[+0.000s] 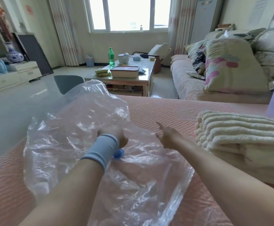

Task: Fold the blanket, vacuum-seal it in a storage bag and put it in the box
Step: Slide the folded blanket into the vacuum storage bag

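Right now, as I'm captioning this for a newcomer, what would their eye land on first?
The big crumpled clear plastic storage bag fills the centre-left of the pink textured cover, the left hand gripping it just beyond its round blue valve. At right lies the folded cream ribbed blanket, with the right hand open between bag and blanket.

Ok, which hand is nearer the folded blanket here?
Right. The right hand hovers open just left of the blanket, not touching it. The left hand is farther off, gripping the storage bag by its blue valve.
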Demonstrator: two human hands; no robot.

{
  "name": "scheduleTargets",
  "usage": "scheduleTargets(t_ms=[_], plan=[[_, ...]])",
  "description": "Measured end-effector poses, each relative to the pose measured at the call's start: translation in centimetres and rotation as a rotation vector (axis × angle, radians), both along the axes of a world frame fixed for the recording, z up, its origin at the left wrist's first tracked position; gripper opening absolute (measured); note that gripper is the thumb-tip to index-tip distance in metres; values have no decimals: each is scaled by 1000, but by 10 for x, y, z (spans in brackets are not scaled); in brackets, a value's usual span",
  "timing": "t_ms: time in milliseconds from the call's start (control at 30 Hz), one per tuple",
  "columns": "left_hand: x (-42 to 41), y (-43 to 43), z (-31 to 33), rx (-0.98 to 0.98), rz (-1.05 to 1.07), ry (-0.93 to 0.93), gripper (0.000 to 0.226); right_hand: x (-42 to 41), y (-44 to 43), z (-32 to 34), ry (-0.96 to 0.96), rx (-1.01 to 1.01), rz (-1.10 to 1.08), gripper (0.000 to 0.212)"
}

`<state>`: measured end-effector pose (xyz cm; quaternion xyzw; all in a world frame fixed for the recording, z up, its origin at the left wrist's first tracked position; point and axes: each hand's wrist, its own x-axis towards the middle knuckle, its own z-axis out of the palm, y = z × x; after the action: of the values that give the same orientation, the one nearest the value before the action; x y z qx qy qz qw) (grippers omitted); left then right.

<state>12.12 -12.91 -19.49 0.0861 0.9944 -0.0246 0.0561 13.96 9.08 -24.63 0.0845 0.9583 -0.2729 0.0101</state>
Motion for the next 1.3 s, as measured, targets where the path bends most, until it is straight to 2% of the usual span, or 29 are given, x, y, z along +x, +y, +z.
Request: scheduleTargets(t_ms=[67,100,133,200,233,300,400,467,567,633,667,733,767,800,833,867,933,1000,1067,1100,1167,1200,1267,1300], plan=[[-3,0,4,127,-123,459,22,-3,-3,-3,-37,-76,82,35],[-8,-1,7,215,-216,624,22,-4,-4,-4,-1,-84,101,23],[-14,-1,13,259,-306,727,41,-4,-4,-4,48,-108,114,17],[-28,2,20,196,-435,663,78,-4,-2,-1,151,-124,147,21],[-32,5,25,151,-440,557,86,-4,-1,2,193,-116,172,23],[-42,5,27,30,-336,345,78,-5,1,10,273,-117,174,25],[-51,-4,27,-67,-133,198,37,-6,8,20,416,-111,36,17],[-54,-15,26,69,-38,309,27,-5,10,23,477,-63,-84,13],[-51,-17,28,455,2,758,20,-8,2,25,564,0,-230,11],[-49,-8,31,661,-15,840,28,-11,-8,26,655,1,-280,12],[-47,-2,33,731,-28,791,41,-12,-11,26,668,-40,-272,20],[-41,4,33,750,-79,620,63,-11,-12,25,492,-136,-147,62],[-37,5,31,683,-103,543,67,-9,-11,25,342,-137,-73,85],[-33,5,29,575,-117,469,67,-6,-10,24,213,-109,-22,98],[-26,4,28,435,-114,381,63,-1,-11,25,127,-55,15,101],[-18,5,29,275,-96,274,56,3,-12,25,86,37,42,95],[1,7,31,-56,-80,-14,47,15,-19,26,68,311,88,66],[22,9,27,-249,-16,-449,58,27,-29,31,58,493,58,42],[40,9,21,-287,79,-789,72,38,-38,33,-44,589,27,37],[46,7,17,-284,99,-840,77,43,-41,31,-127,603,45,40],[48,2,6,-135,141,-735,80,51,-44,24,-296,504,109,51],[46,1,1,-46,158,-713,83,53,-44,20,-383,396,145,64],[44,1,-9,40,133,-824,98,58,-39,14,-452,164,195,95],[44,2,-13,81,89,-831,104,61,-35,14,-415,103,200,101]])
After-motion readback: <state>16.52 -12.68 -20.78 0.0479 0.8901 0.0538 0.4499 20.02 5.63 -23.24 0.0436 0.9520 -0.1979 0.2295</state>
